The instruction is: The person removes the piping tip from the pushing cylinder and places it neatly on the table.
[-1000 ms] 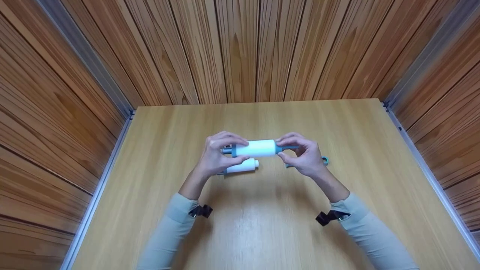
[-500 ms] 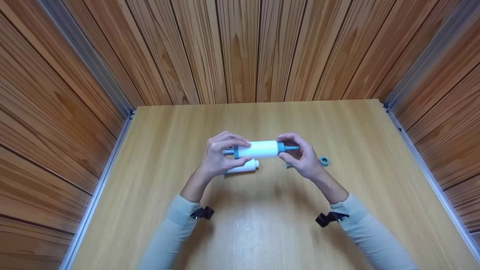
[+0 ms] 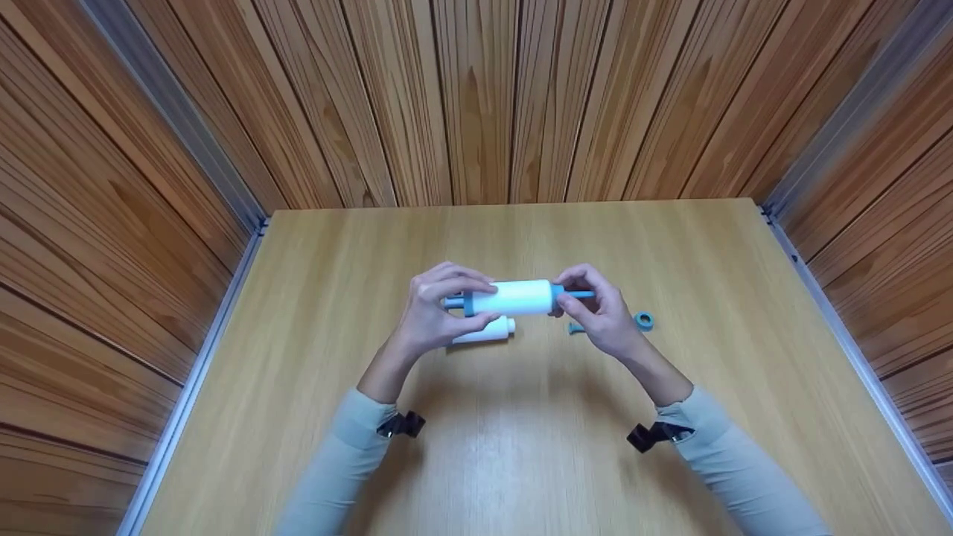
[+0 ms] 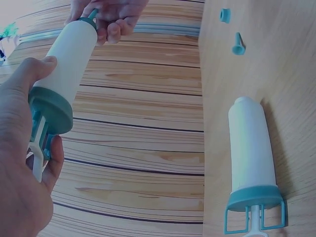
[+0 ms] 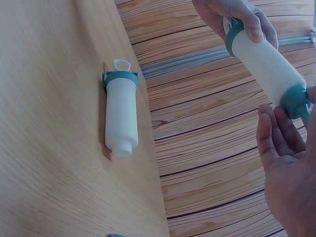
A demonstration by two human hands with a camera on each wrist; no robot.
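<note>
My left hand (image 3: pixel 428 309) grips a white icing syringe (image 3: pixel 514 297) near its teal rear collar, thumb on one side and fingers on the other. The syringe lies level above the table, with its handle end towards the left. At the other end, the fingers and thumb of my right hand (image 3: pixel 607 316) pinch the teal nozzle collar (image 5: pixel 295 98), and the thin tip extends past them. A second icing syringe (image 4: pixel 252 148) lies on the table below. Its front end is bare white, without a nozzle; in the head view my left hand hides its rear.
Beyond my right wrist, a teal ring (image 4: pixel 226 15) and a small teal nozzle (image 4: pixel 238 48) lie on the wooden table (image 3: pixel 506 461). Wood-panelled walls (image 3: pixel 476 104) with metal corner rails close off the back and sides.
The held syringe has shifted slightly to the right. My right fingers have loosened, shifted around the nozzle collar and closed on it again. The second syringe stays where it was.
</note>
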